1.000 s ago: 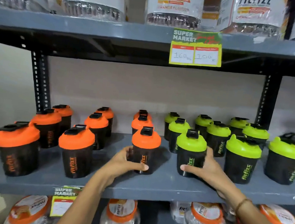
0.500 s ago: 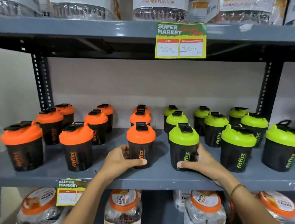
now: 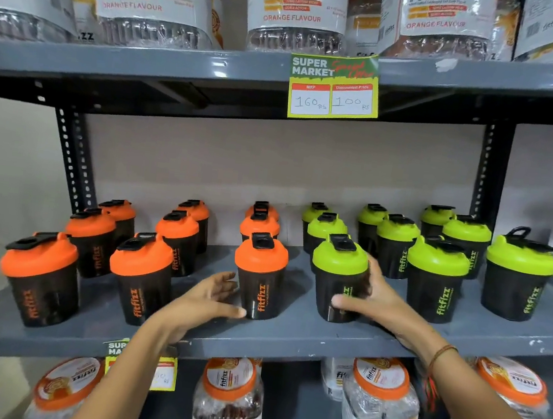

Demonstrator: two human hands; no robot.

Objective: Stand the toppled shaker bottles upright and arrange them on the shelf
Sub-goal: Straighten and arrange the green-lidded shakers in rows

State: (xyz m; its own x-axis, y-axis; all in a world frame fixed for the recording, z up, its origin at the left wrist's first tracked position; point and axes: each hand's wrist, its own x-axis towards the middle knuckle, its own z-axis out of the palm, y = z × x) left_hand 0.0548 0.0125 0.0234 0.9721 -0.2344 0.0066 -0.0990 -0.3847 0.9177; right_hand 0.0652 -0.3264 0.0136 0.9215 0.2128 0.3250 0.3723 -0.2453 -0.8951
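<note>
Middle shelf (image 3: 287, 340), front edge, near centre: two shakers being squared up.

Left hand (image 3: 204, 299) beside the front orange-lidded shaker (image 3: 259, 274), fingers spread and loose, thumb tip at the base of the cup, not wrapped around it. Right hand (image 3: 376, 301) wrapped around the front green-lidded shaker (image 3: 339, 276), thumb across the near face, fingers behind, gripping low on the black body.

Every shaker in view upright, none visibly toppled. Orange lids in rows toward the left end of the shelf, green lids toward the right end. Looks like final alignment, not righting.

For doing it well:
- Slide, no lifting. Bases flat on the shelf, less tip risk.
- Hold low on the body, as with the right hand now. Pushing at the lid probably tilts it.
- Close the left hand on the orange cup before moving it; a thumb nudge alone likely spins it.
- Logos facing out, matching the neighbours.
- Line both fronts up with the front orange shakers toward the left corner (image 3: 141, 278) and the green one toward the right (image 3: 435, 281), parallel to the front edge.
- Watch the green shaker just behind the right hand (image 3: 326, 230); knuckles close to it.
- Keep clear of the front lip.
</note>
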